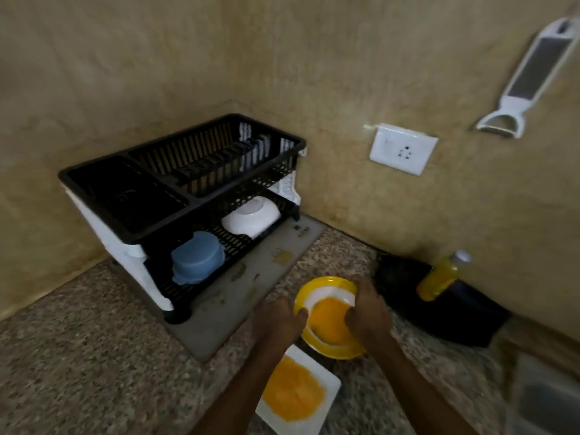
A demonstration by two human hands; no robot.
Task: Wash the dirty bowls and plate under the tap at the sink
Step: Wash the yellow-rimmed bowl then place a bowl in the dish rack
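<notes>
Step in hand, as judged from the layout: lift the nested bowls and carry them to the sink.

**Position of parts.** The yellow bowl (328,281) sits at the front of the granite counter (94,356), with the white inner bowl (334,295) nested in it. Orange residue (329,321) coats the inner bowl's floor. The white square plate (330,383), also smeared orange, lies on the counter just in front of the stack, partly under the left forearm. The sink (546,403) is at lower right and blurred. No tap is in view.

**Grip.** The left hand (282,321) holds the yellow bowl's left rim, thumb hooked over the edge. The right hand (367,315) holds the right rim, fingers curled over it toward the inner bowl. The fingers under the bowl are hidden.

**Procedure.**
1. Keep the stack level so the residue stays inside.
2. Support the yellow bowl from beneath. The inner bowl probably rests loose and may slide if tilted.
3. Swing right, passing clear of the yellow bottle (437,279) and the black item (464,318) beside it.
4. Set the stack down in the basin before separating the bowls.
5. Return for the square plate.

**Note.** The dish rack (188,171) holds an upturned blue bowl (197,262) and an upturned white bowl (251,218) on its lower tier. The upper tier looks free for washed items.
</notes>
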